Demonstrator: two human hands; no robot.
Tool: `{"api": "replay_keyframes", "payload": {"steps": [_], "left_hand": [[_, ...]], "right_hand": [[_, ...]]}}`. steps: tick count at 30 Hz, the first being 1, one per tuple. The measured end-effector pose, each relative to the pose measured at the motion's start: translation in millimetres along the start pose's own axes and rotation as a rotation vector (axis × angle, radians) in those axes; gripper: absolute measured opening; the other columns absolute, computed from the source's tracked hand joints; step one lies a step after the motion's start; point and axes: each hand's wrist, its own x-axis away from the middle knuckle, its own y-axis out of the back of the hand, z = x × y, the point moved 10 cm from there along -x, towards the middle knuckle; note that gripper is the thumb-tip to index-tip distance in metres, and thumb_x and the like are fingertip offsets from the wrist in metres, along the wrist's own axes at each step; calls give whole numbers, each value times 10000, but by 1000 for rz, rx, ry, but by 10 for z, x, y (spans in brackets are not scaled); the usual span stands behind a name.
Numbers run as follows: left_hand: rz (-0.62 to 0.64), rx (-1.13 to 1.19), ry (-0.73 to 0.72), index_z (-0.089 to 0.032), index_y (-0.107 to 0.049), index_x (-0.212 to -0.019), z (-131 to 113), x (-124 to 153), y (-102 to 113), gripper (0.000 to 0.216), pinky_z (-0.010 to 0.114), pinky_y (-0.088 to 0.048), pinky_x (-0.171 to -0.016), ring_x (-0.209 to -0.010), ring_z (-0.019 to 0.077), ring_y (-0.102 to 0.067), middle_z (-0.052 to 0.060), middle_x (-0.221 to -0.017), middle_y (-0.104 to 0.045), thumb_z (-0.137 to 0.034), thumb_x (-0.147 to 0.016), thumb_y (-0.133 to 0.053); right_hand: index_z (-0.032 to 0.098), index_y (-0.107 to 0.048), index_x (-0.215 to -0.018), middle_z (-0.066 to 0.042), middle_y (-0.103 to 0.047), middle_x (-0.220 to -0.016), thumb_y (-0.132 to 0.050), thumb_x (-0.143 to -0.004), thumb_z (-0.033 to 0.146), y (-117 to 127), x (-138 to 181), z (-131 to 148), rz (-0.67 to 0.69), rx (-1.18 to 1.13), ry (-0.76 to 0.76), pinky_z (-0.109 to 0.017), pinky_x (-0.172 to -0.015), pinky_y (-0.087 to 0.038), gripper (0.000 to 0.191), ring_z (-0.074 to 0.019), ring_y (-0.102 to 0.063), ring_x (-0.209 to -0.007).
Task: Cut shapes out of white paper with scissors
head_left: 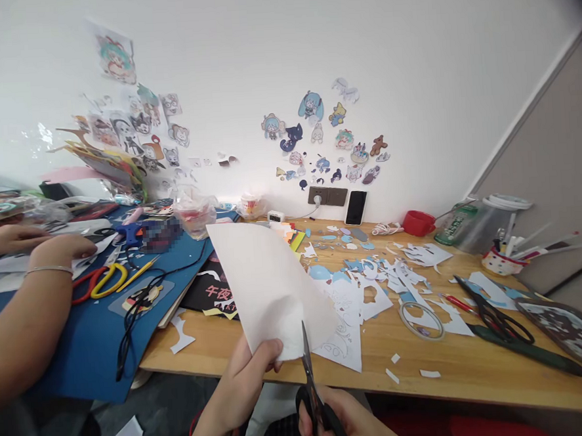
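A large white sheet of paper (259,272) is pinched at its lower edge by my left hand (251,372), thumb on top. My right hand (333,419) grips black-handled scissors (308,368), fingers in the loops. Their blades point up and away from me, at the lower right edge of the sheet. Whether the paper lies between the blades I cannot tell. Behind it, a white sheet with line drawings (344,326) lies partly covered on the wooden table (280,366).
Paper scraps (403,273) are scattered to the right, near a tape roll (422,320) and another pair of black scissors (494,314). A phone (356,207) leans on the wall. At the left, another person's hands (59,252) work over a blue mat (96,342) beside red-and-yellow-handled scissors (110,280).
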Motion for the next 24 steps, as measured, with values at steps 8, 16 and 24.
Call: {"api": "replay_keyframes", "payload": {"steps": [8, 16, 24], "left_hand": [[10, 190, -29, -170, -611, -846, -109, -76, 127, 249, 224, -377, -519, -570, 140, -510, -9, -689, -630, -321, -650, -640], [114, 77, -51, -150, -662, -1011, -374, -122, 106, 382, 187, -402, -529, -644, 154, -567, 32, -750, -683, -414, -735, -649], [59, 226, -83, -167, -603, -1065, -277, -122, 157, 404, 240, -482, -583, -689, 187, -619, 44, -832, -690, -358, -716, -672]], "right_hand": [[164, -490, -721, 48, -436, -588, -686, -554, 666, -34, -100, -198, 49, -81, 2, -198, -471, -227, 563, -65, -338, -516], [173, -473, -794, 30, -450, -729, -774, -469, 557, -128, -123, -326, 109, -143, -101, -206, -535, -258, 586, -72, -358, -582], [176, -483, -872, 10, -425, -776, -603, -596, 730, -86, 18, -7, 78, -165, 109, -236, -565, -274, 630, -95, -352, -600]]}}
